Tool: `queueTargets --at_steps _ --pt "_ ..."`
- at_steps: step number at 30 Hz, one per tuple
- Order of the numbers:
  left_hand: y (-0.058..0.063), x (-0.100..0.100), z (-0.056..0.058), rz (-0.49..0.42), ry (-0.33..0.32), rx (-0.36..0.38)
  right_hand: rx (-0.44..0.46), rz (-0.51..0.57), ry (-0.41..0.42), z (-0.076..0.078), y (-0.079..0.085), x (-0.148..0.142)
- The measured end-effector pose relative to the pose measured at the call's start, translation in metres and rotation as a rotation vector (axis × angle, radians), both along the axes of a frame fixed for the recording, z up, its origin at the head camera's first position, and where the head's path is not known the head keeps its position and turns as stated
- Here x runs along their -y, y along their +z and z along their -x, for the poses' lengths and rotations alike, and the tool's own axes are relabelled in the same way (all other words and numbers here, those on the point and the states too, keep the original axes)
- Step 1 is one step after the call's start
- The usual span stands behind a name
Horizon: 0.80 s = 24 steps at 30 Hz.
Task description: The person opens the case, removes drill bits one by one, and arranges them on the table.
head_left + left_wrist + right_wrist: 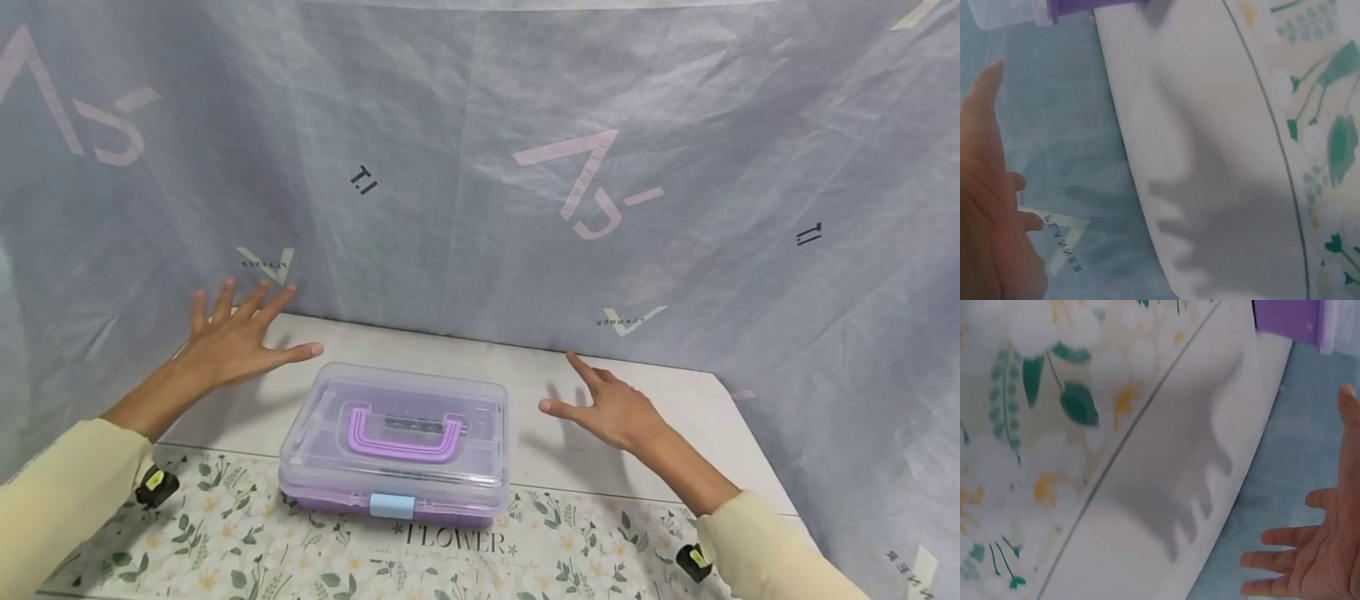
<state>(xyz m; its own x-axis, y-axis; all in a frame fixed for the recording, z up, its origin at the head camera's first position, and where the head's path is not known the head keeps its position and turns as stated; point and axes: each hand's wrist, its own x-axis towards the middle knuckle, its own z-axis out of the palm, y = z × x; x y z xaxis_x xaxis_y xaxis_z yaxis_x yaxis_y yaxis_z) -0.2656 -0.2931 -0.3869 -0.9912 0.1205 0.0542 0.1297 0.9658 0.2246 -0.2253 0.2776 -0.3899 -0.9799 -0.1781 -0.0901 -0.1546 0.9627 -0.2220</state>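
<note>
A plastic storage box (pixel 397 442) with a clear lid, purple base, purple handle (pixel 405 450) and light blue latch (pixel 392 506) sits closed on the table, with a dark item faintly showing through the lid. To its left my left hand (pixel 232 346) hovers with fingers spread, thumb toward the box. My right hand (pixel 615 408) is held in the air to the right of the box, fingers extended and apart from it. In the left wrist view a corner of the purple box base (pixel 1085 6) shows at the top; the right wrist view shows its purple side (pixel 1288 322).
The table carries a floral cloth (pixel 225 533) in front and a white surface (pixel 675 433) behind. A grey-blue printed curtain (pixel 450 167) hangs close behind the table and around both sides.
</note>
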Motion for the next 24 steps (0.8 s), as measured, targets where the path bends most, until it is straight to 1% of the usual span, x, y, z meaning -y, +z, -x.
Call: queueTargets --at_steps 4,7,14,18,24 --pt "0.005 -0.005 -0.004 0.000 -0.026 -0.031 0.020 0.057 0.010 -0.009 -0.003 0.008" --pt "0.010 -0.012 -0.009 -0.001 -0.061 -0.046 0.039 0.118 0.018 -0.017 -0.004 0.013" --pt "0.021 -0.029 -0.025 0.019 -0.145 -0.099 0.043 0.248 0.083 -0.031 -0.010 0.026" --pt "0.028 -0.039 -0.034 0.012 -0.186 -0.120 0.056 0.328 0.109 -0.039 -0.013 0.036" --pt "0.038 -0.054 -0.049 -0.005 -0.275 -0.139 0.086 0.433 0.162 -0.052 -0.020 0.045"
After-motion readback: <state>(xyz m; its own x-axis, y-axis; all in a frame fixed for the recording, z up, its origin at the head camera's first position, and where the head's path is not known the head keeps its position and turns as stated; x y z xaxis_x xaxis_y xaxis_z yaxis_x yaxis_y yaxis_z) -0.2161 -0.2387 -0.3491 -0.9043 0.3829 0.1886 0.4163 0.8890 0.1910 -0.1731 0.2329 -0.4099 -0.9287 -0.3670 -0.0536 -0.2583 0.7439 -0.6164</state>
